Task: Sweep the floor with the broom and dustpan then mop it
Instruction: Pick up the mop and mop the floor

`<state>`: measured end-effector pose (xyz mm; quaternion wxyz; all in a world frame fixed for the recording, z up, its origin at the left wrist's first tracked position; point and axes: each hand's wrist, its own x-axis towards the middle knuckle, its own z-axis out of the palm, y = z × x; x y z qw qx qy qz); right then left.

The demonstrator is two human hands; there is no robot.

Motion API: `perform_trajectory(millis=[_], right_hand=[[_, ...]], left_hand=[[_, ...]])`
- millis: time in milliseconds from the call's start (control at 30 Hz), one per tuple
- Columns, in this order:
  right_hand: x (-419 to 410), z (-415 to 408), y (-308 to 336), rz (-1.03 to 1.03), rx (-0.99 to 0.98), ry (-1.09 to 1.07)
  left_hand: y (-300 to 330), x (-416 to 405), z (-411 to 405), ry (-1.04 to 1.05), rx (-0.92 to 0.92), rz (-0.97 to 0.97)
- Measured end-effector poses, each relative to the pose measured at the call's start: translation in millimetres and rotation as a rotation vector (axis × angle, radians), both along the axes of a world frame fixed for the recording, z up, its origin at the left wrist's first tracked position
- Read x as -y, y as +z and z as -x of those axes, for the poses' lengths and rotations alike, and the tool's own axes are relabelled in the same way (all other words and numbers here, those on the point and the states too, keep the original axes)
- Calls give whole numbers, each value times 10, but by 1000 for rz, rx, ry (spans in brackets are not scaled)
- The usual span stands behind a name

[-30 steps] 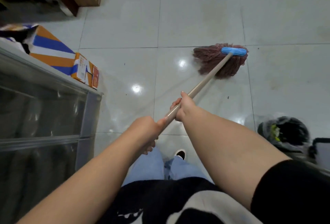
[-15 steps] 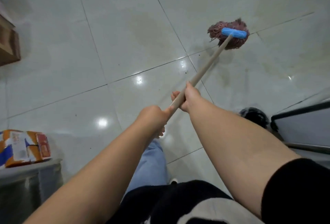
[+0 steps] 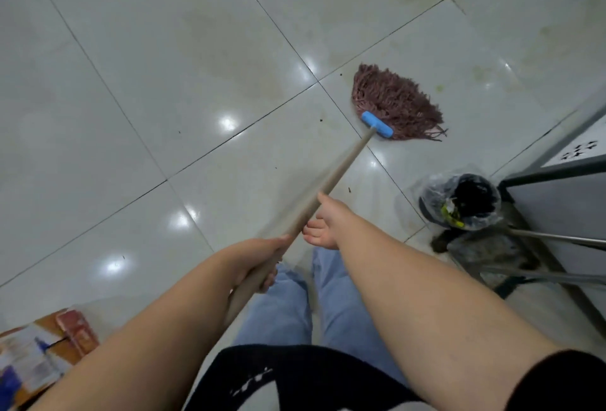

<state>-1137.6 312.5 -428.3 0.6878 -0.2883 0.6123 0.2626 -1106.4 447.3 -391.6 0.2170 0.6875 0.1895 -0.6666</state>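
Large, glossy pale floor tiles [image 3: 196, 89] fill the view, crossed by dark grout lines and dotted with bright reflections of ceiling lights; faint yellowish smears and a few dark specks mark the tiles toward the upper right. The mop head [image 3: 398, 104], a fan of reddish-brown strands under a blue clamp [image 3: 377, 124], lies flat on the floor right of centre, just beside a crossing of grout lines. Its pale wooden handle [image 3: 341, 171] runs down and left from the clamp toward the person (the lower stretch is blurred).

The left hand [image 3: 259, 261] grips the handle low down, its fingers wrapped round the wood. The right hand [image 3: 328, 222] sits higher on the handle, thumb laid along the top of the shaft and the fingers [image 3: 316, 235] loosely spread beneath it, palm partly showing; whether they actually clasp the wood I cannot tell. Both forearms are bare, with a black sleeve [image 3: 557, 381] at the right edge.

Below the hands are blue jeans [image 3: 295, 312] and a black-and-white top. At the right stands a small bin lined with a clear plastic bag [image 3: 459, 202], near the dark metal frame of a piece of furniture [image 3: 557, 177]. An orange and blue printed box [image 3: 39, 351] shows in the lower left corner.
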Motion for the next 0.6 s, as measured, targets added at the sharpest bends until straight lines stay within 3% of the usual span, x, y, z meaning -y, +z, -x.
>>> perform_trajectory(millis=[167,333,500,600], right_hand=[[88,-236,-209,21,-60,94],[32,-358,-267,-87,-68,-178],[-258,-470,-313,-47,-97,-309],[-710,-630,-238,-47,-99,-612]], left_hand=[[194,248,-245,-44,-89,-31],[169,279,-265,-142,-7,-109],[80,63,-331,-117,37,-69],[98,-208,-503,-197,48,-76]])
